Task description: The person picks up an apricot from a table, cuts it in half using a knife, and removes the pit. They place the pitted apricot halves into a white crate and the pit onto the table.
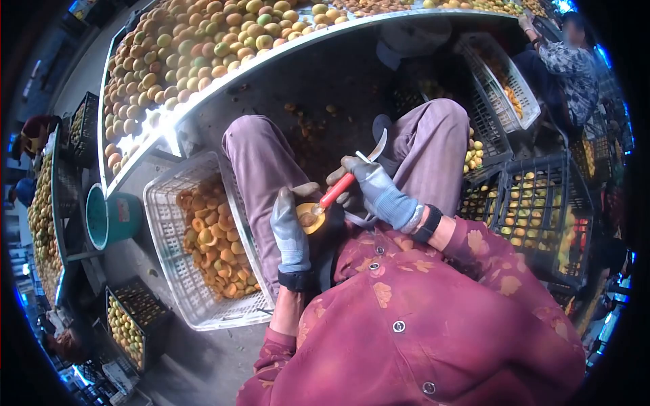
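In my left hand (290, 233), gloved in grey, is a halved apricot (311, 218) with its cut face up and a brown pit at its centre. My right hand (382, 193), also gloved, is closed around a red-handled pitting tool (336, 190). The tool's metal tip touches or nearly touches the pit area. A curved metal blade (379, 147) sticks out above the right fingers; whether it belongs to the same tool is hidden by the hand. Both hands are close together above my lap.
A white crate (157, 223) with apricot halves (213, 247) stands left of my legs. Ahead is a table (223, 76) heaped with whole apricots (203, 40). A teal bucket (120, 215) is at left, black crates (531, 210) at right. Another person (565, 68) sits at upper right.
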`<state>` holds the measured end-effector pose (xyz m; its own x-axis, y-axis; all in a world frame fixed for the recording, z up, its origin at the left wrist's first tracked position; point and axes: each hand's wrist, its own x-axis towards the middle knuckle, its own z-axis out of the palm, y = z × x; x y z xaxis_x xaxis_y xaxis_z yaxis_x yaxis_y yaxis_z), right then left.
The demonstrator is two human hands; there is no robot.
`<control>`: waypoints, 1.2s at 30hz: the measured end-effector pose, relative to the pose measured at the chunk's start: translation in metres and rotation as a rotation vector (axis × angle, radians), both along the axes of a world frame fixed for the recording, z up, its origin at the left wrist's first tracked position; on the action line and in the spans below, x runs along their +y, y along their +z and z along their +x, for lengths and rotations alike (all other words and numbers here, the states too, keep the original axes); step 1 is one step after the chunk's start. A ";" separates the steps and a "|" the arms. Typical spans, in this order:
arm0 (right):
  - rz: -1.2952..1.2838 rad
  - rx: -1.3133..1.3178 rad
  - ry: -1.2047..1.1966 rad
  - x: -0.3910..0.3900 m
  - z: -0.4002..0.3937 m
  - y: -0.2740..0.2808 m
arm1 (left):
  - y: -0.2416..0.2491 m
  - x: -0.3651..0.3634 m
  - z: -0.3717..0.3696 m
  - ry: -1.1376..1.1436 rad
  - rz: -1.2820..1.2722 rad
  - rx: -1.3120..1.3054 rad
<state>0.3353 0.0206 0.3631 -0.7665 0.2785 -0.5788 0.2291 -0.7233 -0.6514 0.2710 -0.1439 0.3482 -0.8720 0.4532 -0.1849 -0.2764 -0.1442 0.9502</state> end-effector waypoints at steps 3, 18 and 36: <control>-0.043 -0.013 -0.107 -0.012 0.002 -0.009 | -0.006 0.000 -0.002 0.007 -0.034 0.053; 0.295 0.191 0.078 -0.013 -0.011 0.008 | -0.001 -0.003 -0.008 -0.128 0.229 -0.287; 1.878 0.335 0.490 -0.036 -0.005 0.086 | 0.051 0.007 -0.002 0.099 0.224 -0.510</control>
<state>0.3298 -0.0154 0.4489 -0.9522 0.0295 0.3039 -0.1134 0.8900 -0.4417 0.2691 -0.1369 0.3987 -0.7377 0.4505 -0.5029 -0.6676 -0.3751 0.6432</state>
